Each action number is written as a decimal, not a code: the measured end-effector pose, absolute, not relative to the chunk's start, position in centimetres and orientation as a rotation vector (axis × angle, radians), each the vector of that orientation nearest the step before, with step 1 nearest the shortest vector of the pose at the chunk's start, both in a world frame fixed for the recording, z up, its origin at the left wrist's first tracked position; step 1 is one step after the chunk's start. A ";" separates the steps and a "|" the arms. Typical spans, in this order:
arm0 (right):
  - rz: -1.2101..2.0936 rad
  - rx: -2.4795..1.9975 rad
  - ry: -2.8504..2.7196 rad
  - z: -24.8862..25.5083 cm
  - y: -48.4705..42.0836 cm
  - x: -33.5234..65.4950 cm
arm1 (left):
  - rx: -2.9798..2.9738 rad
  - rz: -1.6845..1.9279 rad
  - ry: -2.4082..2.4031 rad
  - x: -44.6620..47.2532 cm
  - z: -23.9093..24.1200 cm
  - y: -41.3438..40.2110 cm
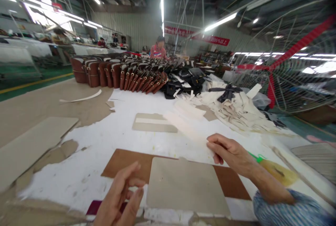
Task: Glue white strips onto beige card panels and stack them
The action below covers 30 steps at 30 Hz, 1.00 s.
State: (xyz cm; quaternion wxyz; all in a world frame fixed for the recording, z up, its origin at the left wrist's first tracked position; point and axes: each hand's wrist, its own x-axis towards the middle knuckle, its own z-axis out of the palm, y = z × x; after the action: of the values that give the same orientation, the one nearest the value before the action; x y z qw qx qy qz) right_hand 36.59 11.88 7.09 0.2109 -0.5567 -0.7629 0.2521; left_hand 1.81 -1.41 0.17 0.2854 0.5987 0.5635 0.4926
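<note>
My right hand (223,149) pinches one end of a pale, thin strip (186,124), blurred by motion, that stretches up and to the left over the white-covered table. At the bottom, my left hand (122,191) has its fingers apart and curved, with nothing visible in them. Just right of it lies a grey-beige rounded panel (183,184) on top of a longer brown panel (128,164), which shows at both sides. A smaller grey panel (140,126) with a white strip (147,121) across it lies farther back. Something purple (93,207) is partly hidden behind my left hand.
Brown bags (105,73) stand in rows at the back, with black pieces (183,82) beside them. Cream scraps (238,108) heap at right near a large fan (278,65). A long grey board (34,145) lies left. A person (158,48) is behind the bags.
</note>
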 end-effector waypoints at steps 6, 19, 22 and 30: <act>1.326 -1.372 -2.165 5.9 1.9 35.4 | 0.731 1.206 1.130 3.9 2.0 -1.6; 1.434 -1.705 -1.497 1.6 -0.6 37.6 | 0.874 1.046 1.488 4.5 2.6 -1.1; 1.320 -1.712 -1.426 1.8 0.6 37.6 | 0.945 0.992 1.544 5.1 2.8 -0.4; 1.059 -1.805 -1.421 0.9 3.9 37.1 | 1.187 0.882 1.687 5.6 2.9 0.8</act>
State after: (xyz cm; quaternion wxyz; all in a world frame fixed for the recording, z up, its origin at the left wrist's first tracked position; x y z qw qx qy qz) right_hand 37.07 3.92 0.94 0.3013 -0.6803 -0.5358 0.3992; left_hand 5.65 0.84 2.94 0.4340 0.4767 0.6774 0.3542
